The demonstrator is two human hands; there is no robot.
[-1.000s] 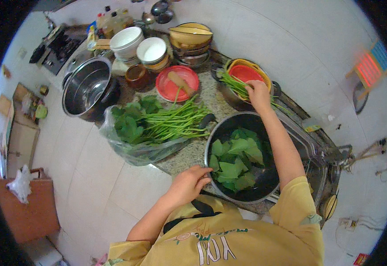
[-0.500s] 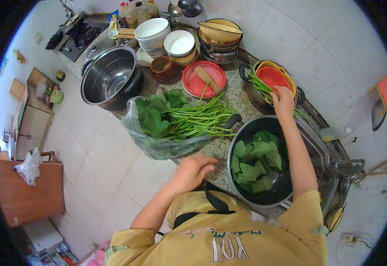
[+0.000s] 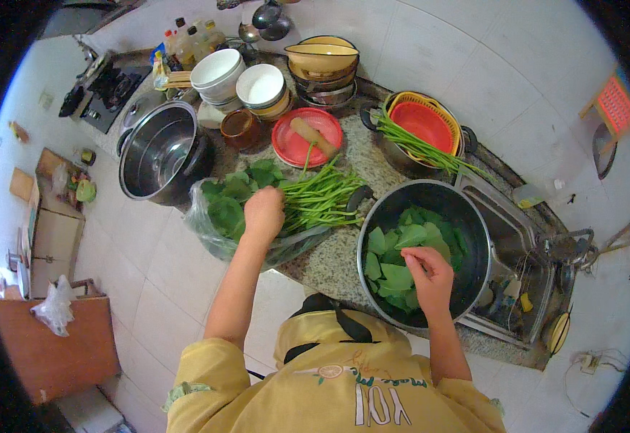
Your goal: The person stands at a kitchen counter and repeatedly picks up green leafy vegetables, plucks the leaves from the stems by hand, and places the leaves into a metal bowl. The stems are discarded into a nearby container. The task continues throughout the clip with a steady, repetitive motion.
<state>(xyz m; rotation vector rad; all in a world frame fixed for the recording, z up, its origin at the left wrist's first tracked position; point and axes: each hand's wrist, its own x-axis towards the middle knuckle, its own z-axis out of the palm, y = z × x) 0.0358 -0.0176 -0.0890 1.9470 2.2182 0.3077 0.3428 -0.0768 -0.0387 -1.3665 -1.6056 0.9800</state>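
Right hand (image 3: 430,278) has come back from the red basket (image 3: 424,124) into the pot (image 3: 423,252), fingers pinched on a leaf (image 3: 414,237). Left hand (image 3: 264,213) has moved onto the greens (image 3: 286,198) on the desk (image 3: 344,252); its grip is hidden, so plucking continues.

Speckled granite counter (image 3: 344,252), running from 10 o'clock to 4 o'clock. On it: steel pot (image 3: 159,151) at 10, stacked white bowls (image 3: 217,72) at 11, brown cup (image 3: 240,128), red plate (image 3: 307,137) at 12, clear bag of leafy greens (image 3: 257,209) at centre, dark pot (image 3: 424,252) of picked leaves at 3, just beside the sink (image 3: 517,289).
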